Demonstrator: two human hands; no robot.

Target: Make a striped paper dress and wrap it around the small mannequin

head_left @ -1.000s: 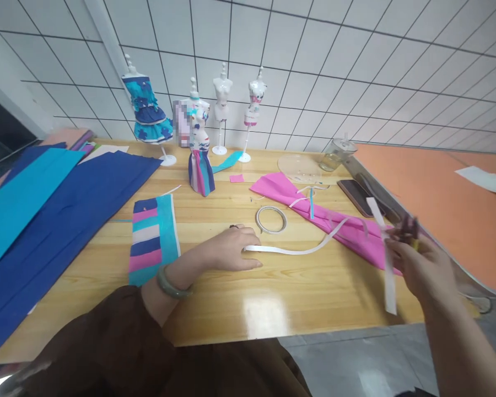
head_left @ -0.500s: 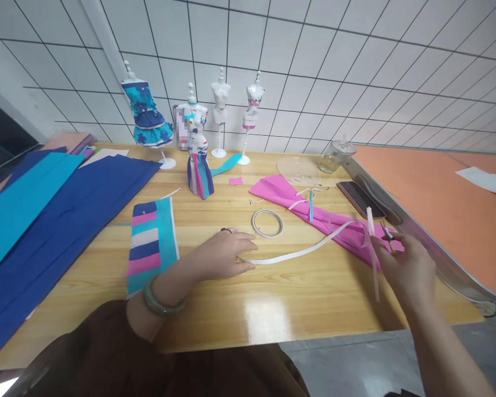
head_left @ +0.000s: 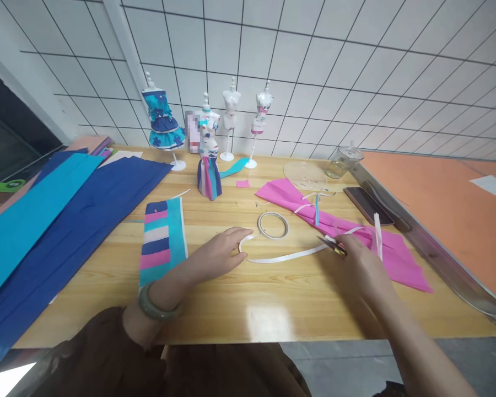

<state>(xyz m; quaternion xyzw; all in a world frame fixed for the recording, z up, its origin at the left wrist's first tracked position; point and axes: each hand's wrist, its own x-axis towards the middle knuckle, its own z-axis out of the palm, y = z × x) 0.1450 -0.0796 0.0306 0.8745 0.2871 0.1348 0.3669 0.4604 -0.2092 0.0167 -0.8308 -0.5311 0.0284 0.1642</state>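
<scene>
My left hand [head_left: 221, 252] rests near the middle of the table, thumb and fingers apart, with the curled end of a narrow white strip [head_left: 283, 257] between them. My right hand [head_left: 357, 259] is closed on small dark scissors [head_left: 334, 246], whose tips point left over the strip. A roll of tape [head_left: 273, 213] lies just right of my left hand. Pink fabric [head_left: 400, 264] spreads behind and right of my right hand. The striped fabric piece [head_left: 156, 242] lies left of my left hand.
Small dress forms, one in a blue dress [head_left: 165, 135] and one in a striped skirt [head_left: 209, 176], stand at the back. Blue fabric [head_left: 95, 215] covers the left side. A phone [head_left: 367, 205], a glass cup [head_left: 343, 161] and an orange surface [head_left: 434, 193] are at the right.
My right hand has moved left with the scissors, from over the pink fabric to beside the white strip. The strip's left end now curls up at my left hand. The view has shifted slightly.
</scene>
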